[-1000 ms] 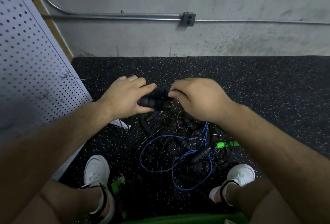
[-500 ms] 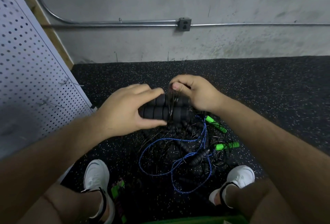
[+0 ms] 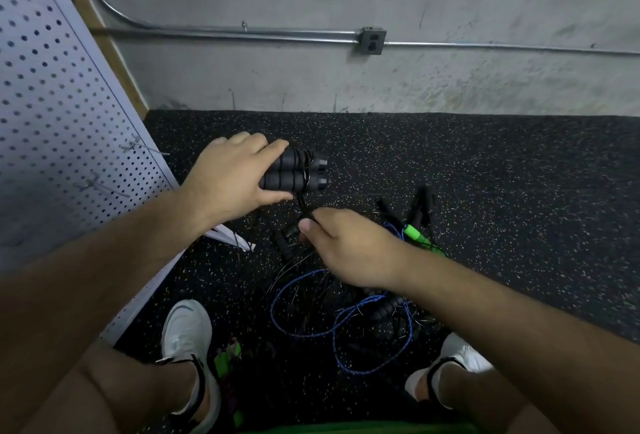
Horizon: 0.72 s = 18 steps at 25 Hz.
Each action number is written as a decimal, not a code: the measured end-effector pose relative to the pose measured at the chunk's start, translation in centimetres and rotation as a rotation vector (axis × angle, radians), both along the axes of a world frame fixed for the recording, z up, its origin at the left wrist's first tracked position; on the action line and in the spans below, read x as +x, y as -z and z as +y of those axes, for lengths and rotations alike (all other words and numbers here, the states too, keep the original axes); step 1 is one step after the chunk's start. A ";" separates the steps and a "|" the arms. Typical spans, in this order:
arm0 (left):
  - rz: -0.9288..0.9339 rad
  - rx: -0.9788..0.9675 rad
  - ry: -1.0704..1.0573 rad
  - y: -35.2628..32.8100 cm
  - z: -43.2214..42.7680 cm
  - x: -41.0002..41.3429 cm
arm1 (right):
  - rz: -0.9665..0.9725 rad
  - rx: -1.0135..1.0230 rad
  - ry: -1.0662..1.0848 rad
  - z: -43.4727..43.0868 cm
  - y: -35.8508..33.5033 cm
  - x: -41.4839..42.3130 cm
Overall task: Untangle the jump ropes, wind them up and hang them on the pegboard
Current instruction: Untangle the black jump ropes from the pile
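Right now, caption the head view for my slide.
Left hand grips two black foam handles while right hand pinches their thin cord above the tangled ropes.

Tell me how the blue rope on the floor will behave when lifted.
The blue rope lies in loose, curving loops, so it is probably floppy and will sag. It crosses the black ropes in the pile, so it may drag them along. It looks thin, so it is likely light.

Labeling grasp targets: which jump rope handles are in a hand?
The black ribbed pair gripped side by side in the left hand; the green handle and other black ones lie on the floor.
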<state>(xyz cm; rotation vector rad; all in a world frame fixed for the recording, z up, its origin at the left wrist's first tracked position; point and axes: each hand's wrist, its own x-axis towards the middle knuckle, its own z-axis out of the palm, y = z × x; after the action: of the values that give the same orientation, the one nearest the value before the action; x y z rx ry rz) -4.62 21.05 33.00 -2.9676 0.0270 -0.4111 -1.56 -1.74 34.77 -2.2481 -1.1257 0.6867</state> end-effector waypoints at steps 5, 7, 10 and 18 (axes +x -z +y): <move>0.034 0.045 0.022 1.1 0.2 -0.6 | -0.183 -0.026 -0.055 -1.5 -4.3 0.7; 0.037 0.054 0.063 1.1 -0.3 -0.8 | -0.406 -0.011 -0.043 -1.9 -4.9 1.9; 0.049 0.062 0.165 1.2 -1.7 -1.1 | -0.660 0.021 -0.023 -2.2 -4.4 4.3; 0.088 -0.154 0.361 -0.9 -5.8 -2.3 | -0.512 0.078 0.016 -3.7 -1.5 10.1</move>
<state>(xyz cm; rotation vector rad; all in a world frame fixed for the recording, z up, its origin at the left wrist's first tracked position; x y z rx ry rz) -6.87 15.25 33.92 -3.1309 0.5725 -0.3347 8.54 -5.47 36.28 -2.4286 -1.3323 0.0478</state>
